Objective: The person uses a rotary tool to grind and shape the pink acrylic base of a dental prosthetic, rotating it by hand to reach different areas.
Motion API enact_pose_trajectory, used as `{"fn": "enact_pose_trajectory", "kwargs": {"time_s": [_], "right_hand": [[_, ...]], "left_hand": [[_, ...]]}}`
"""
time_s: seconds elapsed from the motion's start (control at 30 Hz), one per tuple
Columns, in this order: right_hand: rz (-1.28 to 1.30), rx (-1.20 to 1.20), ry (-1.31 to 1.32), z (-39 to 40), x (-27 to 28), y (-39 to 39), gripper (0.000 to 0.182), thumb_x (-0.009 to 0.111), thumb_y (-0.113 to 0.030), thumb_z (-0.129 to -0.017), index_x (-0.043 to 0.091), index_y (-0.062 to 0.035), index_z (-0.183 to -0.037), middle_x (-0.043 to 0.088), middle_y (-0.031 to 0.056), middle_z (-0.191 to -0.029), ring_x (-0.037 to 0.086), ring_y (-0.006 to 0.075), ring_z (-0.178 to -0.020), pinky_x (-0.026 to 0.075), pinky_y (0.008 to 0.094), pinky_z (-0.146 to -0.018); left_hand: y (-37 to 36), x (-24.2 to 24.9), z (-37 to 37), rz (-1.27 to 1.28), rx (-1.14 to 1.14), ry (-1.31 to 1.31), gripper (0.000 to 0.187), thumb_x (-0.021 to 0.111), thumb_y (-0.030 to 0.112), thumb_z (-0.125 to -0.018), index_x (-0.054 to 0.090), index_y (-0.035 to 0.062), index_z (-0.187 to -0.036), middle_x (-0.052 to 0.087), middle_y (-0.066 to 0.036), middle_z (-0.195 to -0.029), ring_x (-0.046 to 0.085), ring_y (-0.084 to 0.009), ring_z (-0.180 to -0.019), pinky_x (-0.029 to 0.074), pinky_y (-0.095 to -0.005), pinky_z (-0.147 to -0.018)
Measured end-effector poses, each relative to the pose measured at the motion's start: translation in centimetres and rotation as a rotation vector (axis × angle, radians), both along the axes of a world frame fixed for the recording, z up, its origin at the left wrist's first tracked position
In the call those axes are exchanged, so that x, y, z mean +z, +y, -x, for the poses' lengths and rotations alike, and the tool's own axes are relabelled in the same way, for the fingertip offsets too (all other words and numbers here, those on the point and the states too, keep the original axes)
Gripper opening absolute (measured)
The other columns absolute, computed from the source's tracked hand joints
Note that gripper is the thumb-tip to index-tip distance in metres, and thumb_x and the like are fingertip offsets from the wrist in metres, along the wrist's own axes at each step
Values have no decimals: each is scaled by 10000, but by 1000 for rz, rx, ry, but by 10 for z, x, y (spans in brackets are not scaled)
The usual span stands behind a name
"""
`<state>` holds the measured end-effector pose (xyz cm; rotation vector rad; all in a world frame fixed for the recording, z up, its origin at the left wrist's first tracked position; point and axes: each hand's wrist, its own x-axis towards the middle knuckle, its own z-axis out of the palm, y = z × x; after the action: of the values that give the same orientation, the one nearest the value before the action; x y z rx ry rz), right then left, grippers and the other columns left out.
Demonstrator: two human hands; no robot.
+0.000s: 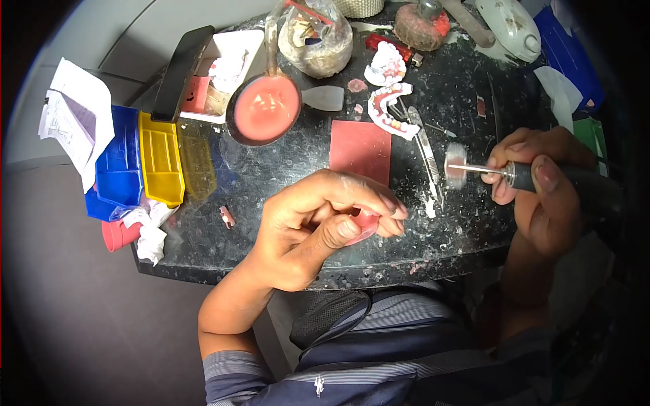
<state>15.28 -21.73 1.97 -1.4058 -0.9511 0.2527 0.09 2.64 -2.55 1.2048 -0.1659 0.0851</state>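
Note:
Over the front of the bench, my left hand [298,227] pinches a thin, glossy pink denture base [365,227] between thumb and fingers; part of it is hidden by the fingers. My right hand [552,196] is wrapped round a dark rotary handpiece [521,177]. From its tip a metal shank runs left to a blurred, pale cylindrical head [456,166], apart from the denture base. Behind my left hand lies a flat pink wax sheet [360,150], partly covered by the fingers. White dental models with pink wax [391,111] stand beyond it.
A pan of pink wax [267,108] sits at the back left, beside a white box [233,57]. Blue [120,159] and yellow trays [160,162] line the left edge. Metal tweezers [428,155] lie mid-bench. A red lighter [389,47] and a round jar [315,44] stand behind.

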Motion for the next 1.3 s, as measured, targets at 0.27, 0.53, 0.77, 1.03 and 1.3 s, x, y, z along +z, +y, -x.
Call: {"fn": "enact_pose_trajectory", "kwargs": {"time_s": [0.27, 0.53, 0.77, 1.03, 1.3], "right_hand": [[-7, 48, -21, -2, 0, -2, 286, 470, -114, -985, 615, 119, -1064, 609, 175, -716, 621, 256, -680, 535, 376, -733], [26, 22, -30, 7, 3, 3, 274, 498, -147, -991, 606, 94, -1062, 647, 203, -797, 629, 235, -670, 558, 340, -676], [124, 20, 197, 41, 5, 25, 299, 639, -244, -984, 623, 53, -1023, 685, 246, -873, 699, 242, -743, 617, 353, -652], [95, 109, 164, 42, -3, 33, 200, 651, -103, -931, 650, 70, -1030, 719, 274, -939, 743, 256, -768, 630, 358, -714], [44, 186, 75, 37, -10, 36, 219, 660, -98, -909, 647, 94, -1014, 718, 299, -918, 754, 266, -742, 636, 353, -696]], "left_hand": [[8, -5, -2, 70, -51, -36, 269, 597, 202, -1041, 573, -40, -1155, 676, -255, -1088, 696, -342, -1008, 556, -479, -909], [5, -2, -3, -77, 55, -141, 250, 638, 198, -1024, 550, -18, -1114, 649, -248, -1033, 710, -353, -905, 592, -494, -832], [4, -2, -2, -499, 323, -319, 128, 641, -10, -975, 670, -67, -1087, 679, -205, -1053, 710, -226, -850, 570, -318, -736], [5, -5, -2, -612, 304, -348, 117, 619, -16, -978, 669, -59, -1075, 699, -213, -1025, 708, -241, -843, 565, -324, -731], [8, -7, -7, -603, 266, -418, 116, 599, -38, -977, 669, -57, -1067, 704, -209, -1014, 724, -261, -841, 583, -334, -733]]}}
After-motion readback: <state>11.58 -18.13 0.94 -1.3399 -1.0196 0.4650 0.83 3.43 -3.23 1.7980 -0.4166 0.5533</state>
